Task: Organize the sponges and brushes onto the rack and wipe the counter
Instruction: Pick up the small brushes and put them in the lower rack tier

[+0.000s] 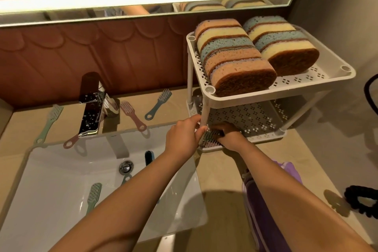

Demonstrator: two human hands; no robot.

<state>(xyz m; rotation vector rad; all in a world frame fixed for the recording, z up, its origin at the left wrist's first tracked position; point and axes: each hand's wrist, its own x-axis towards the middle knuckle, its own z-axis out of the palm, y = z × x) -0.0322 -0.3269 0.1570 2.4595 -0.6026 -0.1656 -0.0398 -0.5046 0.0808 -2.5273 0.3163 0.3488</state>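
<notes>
A white two-tier rack (302, 90) stands on the counter at the right. Its top shelf holds two rows of sponges (235, 57) standing on edge, in orange, yellow and blue. My left hand (184, 137) grips the rack's front left post. My right hand (229, 135) reaches into the lower shelf and holds brushes (210, 139) lying at its front left corner. Loose brushes lie on the counter behind the sink: a green one (50, 122), two pink ones (133, 114) and a blue one (158, 104). More brushes (93, 196) lie in the basin.
A chrome faucet (92, 106) stands behind the white sink (51, 180). A purple cloth (263, 210) lies on the counter under my right forearm. A black scrunchie (362, 202) sits at the far right. A lit mirror runs along the top.
</notes>
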